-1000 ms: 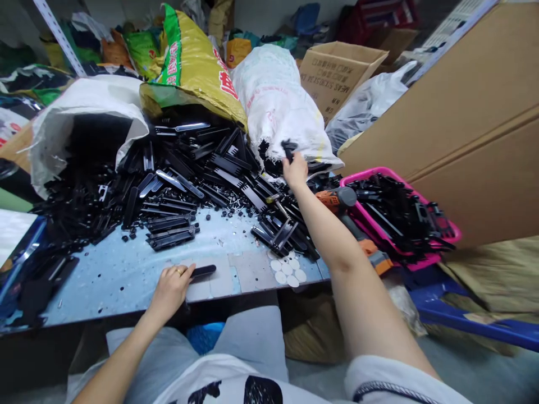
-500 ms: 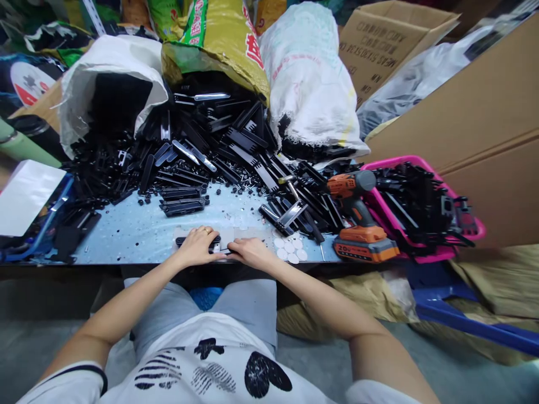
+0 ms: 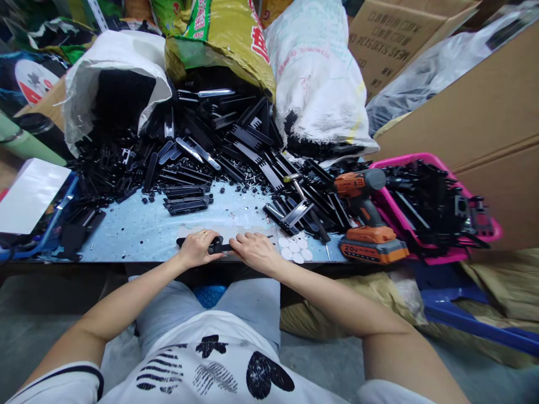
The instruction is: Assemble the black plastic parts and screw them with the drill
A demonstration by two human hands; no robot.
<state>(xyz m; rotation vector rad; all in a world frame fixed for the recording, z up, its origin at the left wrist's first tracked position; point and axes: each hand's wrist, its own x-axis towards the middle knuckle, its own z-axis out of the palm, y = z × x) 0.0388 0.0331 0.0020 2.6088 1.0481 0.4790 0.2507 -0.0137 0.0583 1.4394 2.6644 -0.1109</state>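
Observation:
At the near edge of the blue work table, my left hand (image 3: 199, 248) is closed around a black plastic part (image 3: 217, 247). One dark end of it sticks out to the left of the fingers. My right hand (image 3: 257, 252) pinches a dark strip on the right side of this part, its thumb and fingers pressed together. How the pieces join is hidden by the fingers. A pale flat sheet lies under both hands. White round discs (image 3: 295, 247) lie just right of my right hand. Beyond my left hand sits a small stack of black bars (image 3: 188, 203).
A cordless drill (image 3: 368, 219) stands at the right, beside a pink basket (image 3: 446, 163) of black parts. A screwdriver (image 3: 320, 229) lies near it. Loose black parts (image 3: 248, 140) spill from sacks behind. A blue bin (image 3: 63, 207) is at left.
The view has shifted slightly, moving the scene to the right. My right hand has moved a little away from the left, and more of the dark part shows between them.

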